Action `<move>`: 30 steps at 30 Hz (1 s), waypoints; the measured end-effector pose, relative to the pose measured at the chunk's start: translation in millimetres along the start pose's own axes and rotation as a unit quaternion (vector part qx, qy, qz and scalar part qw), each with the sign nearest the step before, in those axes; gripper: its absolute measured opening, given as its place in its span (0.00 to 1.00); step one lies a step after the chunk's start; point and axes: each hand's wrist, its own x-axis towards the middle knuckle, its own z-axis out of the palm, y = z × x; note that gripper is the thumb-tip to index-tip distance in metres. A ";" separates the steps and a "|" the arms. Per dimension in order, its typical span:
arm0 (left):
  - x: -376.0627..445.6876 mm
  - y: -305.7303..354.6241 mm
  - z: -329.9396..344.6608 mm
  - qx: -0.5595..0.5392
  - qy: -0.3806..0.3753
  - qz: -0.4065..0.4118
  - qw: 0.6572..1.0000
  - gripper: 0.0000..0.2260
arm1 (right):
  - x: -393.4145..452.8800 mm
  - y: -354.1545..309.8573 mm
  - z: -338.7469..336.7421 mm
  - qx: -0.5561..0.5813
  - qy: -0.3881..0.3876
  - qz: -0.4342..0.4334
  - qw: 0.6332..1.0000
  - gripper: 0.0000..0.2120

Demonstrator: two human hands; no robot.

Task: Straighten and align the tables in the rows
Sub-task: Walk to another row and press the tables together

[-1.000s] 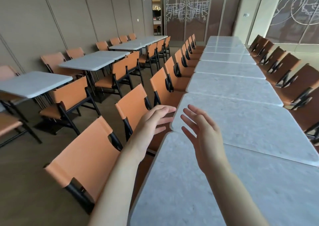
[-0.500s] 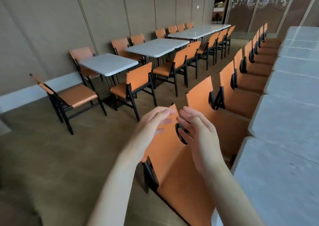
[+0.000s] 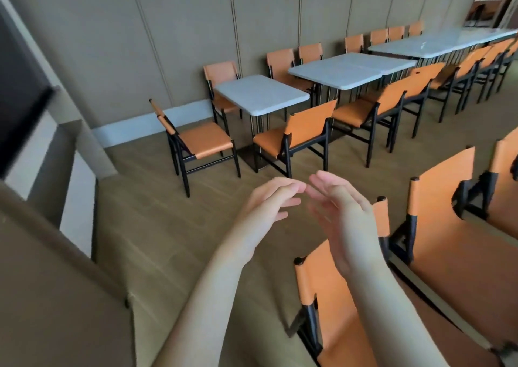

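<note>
Swung leftward since the earlier frames, the view has lost the long marble table row at the right and now faces the wall-side row. Both hands have stayed raised in front of the person, empty. The left hand (image 3: 269,201) has its fingers loosely bent, gripping nothing; the right hand (image 3: 340,215) is blurred, fingers relaxed and extended, also holding nothing — the fingertips of the two nearly meet over the wooden floor (image 3: 157,226).

Landmark: the single white table (image 3: 260,93), beyond the hands and near the panelled wall (image 3: 112,30). Just right of it stands a double white table (image 3: 350,69), set apart by a gap and not in line with it; farther right runs the long white table (image 3: 440,42). One orange chair (image 3: 196,139) stands left of the landmark, turned sideways — another orange chair (image 3: 297,136) sits at its near side. Nearest the camera, below the right hand, is an orange chair back (image 3: 330,296).
</note>
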 end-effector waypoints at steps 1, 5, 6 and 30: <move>13.5 3.2 -7.6 0.002 0.009 0.002 1.000 0.13 | 15.0 0.3 7.5 0.000 -0.008 -0.001 1.000 0.15; 60.8 6.4 -33.1 -0.017 0.076 0.016 0.997 0.10 | 69.9 6.2 33.1 -0.012 -0.043 -0.005 0.999 0.15; 69.0 5.8 -37.4 -0.025 0.092 0.013 0.995 0.10 | 80.3 7.9 38.7 -0.011 -0.049 0.001 0.999 0.15; 282.1 -31.1 -218.9 -0.011 0.102 0.048 0.994 0.08 | 287.9 52.7 176.1 -0.045 -0.015 -0.006 0.999 0.11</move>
